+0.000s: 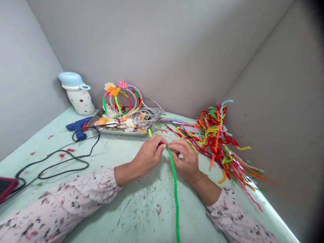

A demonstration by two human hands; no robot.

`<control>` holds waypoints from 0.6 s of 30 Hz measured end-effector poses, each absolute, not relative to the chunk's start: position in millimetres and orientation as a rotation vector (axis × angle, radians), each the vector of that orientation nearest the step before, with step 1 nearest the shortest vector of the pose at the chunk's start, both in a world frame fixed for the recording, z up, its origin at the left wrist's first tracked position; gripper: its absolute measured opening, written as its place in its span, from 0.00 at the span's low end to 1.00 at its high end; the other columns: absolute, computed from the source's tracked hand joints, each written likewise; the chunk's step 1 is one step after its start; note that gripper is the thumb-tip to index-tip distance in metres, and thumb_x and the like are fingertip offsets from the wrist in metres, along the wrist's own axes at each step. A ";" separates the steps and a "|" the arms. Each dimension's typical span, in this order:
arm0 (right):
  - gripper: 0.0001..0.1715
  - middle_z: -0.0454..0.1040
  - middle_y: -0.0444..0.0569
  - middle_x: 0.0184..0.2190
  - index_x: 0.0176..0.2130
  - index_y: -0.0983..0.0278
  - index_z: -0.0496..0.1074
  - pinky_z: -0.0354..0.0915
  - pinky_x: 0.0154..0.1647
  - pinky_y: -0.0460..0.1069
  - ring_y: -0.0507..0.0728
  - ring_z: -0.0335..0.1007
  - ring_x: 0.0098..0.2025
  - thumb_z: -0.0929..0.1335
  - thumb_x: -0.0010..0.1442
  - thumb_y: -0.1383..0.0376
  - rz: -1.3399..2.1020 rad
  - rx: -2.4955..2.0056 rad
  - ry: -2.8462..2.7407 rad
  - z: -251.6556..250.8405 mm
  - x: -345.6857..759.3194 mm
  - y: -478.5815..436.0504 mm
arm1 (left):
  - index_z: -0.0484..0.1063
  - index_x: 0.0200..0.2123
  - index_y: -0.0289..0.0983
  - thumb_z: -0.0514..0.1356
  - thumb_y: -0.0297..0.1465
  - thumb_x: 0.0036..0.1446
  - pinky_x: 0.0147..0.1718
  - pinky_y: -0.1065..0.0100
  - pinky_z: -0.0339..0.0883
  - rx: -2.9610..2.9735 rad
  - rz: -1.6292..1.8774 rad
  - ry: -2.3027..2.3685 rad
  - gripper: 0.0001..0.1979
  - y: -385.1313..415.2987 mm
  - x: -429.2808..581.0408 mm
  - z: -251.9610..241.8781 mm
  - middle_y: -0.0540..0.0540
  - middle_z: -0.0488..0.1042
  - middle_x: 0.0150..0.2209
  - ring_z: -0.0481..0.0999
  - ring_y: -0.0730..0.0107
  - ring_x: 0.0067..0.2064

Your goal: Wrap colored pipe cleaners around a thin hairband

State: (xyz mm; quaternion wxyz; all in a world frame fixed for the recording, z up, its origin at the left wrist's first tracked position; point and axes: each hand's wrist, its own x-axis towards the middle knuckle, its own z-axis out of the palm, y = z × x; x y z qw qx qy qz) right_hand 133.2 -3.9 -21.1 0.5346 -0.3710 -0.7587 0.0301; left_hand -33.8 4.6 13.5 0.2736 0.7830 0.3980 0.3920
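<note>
My left hand (151, 152) and my right hand (185, 160) meet above the middle of the table, fingertips pinched together. Between them is the upper end of a green pipe cleaner (175, 189), which hangs down toward the bottom edge of the view. A short lime-green pipe cleaner end (150, 132) sticks out behind my left hand. What exactly lies between the fingertips is partly hidden; a thin wire seems to run there too. Just beyond my hands, a coil of grey wire (149, 116) rests over the edge of a metal tray (121, 132).
Headbands wrapped in pipe cleaners with flowers (123, 85) stand in the tray among shells. A blue glue gun (80, 127) with a black cord (76, 158) lies left, near a white bottle (80, 100). Many coloured pipe cleaners (215, 131) are heaped right. A red-edged phone (7, 189) sits far left.
</note>
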 end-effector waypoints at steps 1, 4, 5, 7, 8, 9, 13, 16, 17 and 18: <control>0.11 0.73 0.50 0.37 0.39 0.59 0.74 0.70 0.29 0.47 0.52 0.71 0.34 0.66 0.57 0.72 0.070 -0.882 -1.805 -20.4 132.9 -4.2 | 0.68 0.33 0.36 0.51 0.27 0.62 0.36 0.68 0.60 2.102 1.039 1.069 0.07 4.5 -34.0 14.9 0.48 0.69 0.30 0.67 0.69 0.35; 0.11 0.74 0.50 0.37 0.39 0.59 0.75 0.69 0.26 0.46 0.51 0.70 0.32 0.67 0.57 0.72 0.097 -0.870 -1.802 -17.7 132.5 -5.7 | 0.68 0.33 0.36 0.51 0.28 0.61 0.34 0.68 0.60 2.078 0.997 1.067 0.07 4.4 -35.0 18.8 0.50 0.68 0.28 0.67 0.69 0.33; 0.11 0.74 0.50 0.36 0.39 0.59 0.75 0.68 0.25 0.45 0.51 0.70 0.31 0.67 0.57 0.72 0.111 -0.866 -1.803 -17.0 132.6 -6.1 | 0.68 0.33 0.36 0.51 0.28 0.60 0.34 0.68 0.59 2.065 0.986 1.067 0.07 4.4 -35.5 19.8 0.50 0.67 0.27 0.66 0.69 0.33; 0.11 0.74 0.49 0.37 0.39 0.59 0.75 0.69 0.26 0.46 0.52 0.71 0.31 0.67 0.57 0.72 0.128 -0.857 -1.806 -16.0 133.1 -6.6 | 0.68 0.33 0.36 0.52 0.28 0.60 0.32 0.69 0.59 2.039 0.971 1.071 0.06 4.8 -36.4 21.2 0.50 0.67 0.27 0.66 0.70 0.31; 0.12 0.74 0.49 0.37 0.40 0.58 0.75 0.69 0.27 0.46 0.52 0.71 0.32 0.67 0.57 0.72 0.130 -0.851 -1.810 -15.9 133.6 -6.6 | 0.68 0.33 0.36 0.52 0.28 0.60 0.32 0.69 0.59 2.029 0.970 1.072 0.06 5.0 -36.7 21.6 0.51 0.67 0.27 0.66 0.71 0.31; 0.12 0.74 0.50 0.38 0.40 0.58 0.74 0.70 0.28 0.47 0.52 0.71 0.32 0.67 0.57 0.72 0.130 -0.844 -1.816 -16.1 134.0 -6.4 | 0.68 0.34 0.36 0.52 0.29 0.60 0.31 0.70 0.58 2.024 0.970 1.076 0.06 5.3 -37.1 21.9 0.51 0.67 0.27 0.66 0.71 0.31; 0.14 0.74 0.50 0.40 0.41 0.58 0.73 0.71 0.34 0.49 0.54 0.72 0.37 0.67 0.57 0.73 0.114 -0.822 -1.837 -17.7 134.8 -4.8 | 0.68 0.33 0.36 0.52 0.29 0.59 0.30 0.70 0.57 2.048 0.957 1.123 0.06 5.7 -37.0 23.0 0.51 0.68 0.27 0.65 0.72 0.29; 0.14 0.74 0.50 0.39 0.41 0.58 0.74 0.71 0.41 0.51 0.55 0.73 0.41 0.67 0.56 0.74 0.069 -0.820 -1.838 -18.2 134.0 -3.8 | 0.67 0.33 0.36 0.52 0.27 0.58 0.30 0.69 0.57 2.084 0.944 1.179 0.05 5.0 -35.8 24.5 0.50 0.68 0.28 0.65 0.72 0.30; 0.14 0.74 0.50 0.39 0.40 0.58 0.74 0.71 0.42 0.52 0.55 0.73 0.41 0.67 0.56 0.74 0.056 -0.820 -1.839 -18.2 133.7 -3.7 | 0.67 0.32 0.36 0.52 0.27 0.58 0.31 0.69 0.58 2.097 0.943 1.193 0.05 4.7 -35.4 25.0 0.50 0.68 0.29 0.65 0.71 0.30; 0.14 0.74 0.50 0.39 0.40 0.58 0.74 0.70 0.43 0.52 0.55 0.73 0.41 0.67 0.56 0.74 0.047 -0.819 -1.841 -18.2 133.5 -3.6 | 0.67 0.32 0.36 0.52 0.27 0.58 0.31 0.69 0.58 2.109 0.942 1.204 0.05 4.5 -35.0 25.3 0.50 0.68 0.29 0.65 0.71 0.30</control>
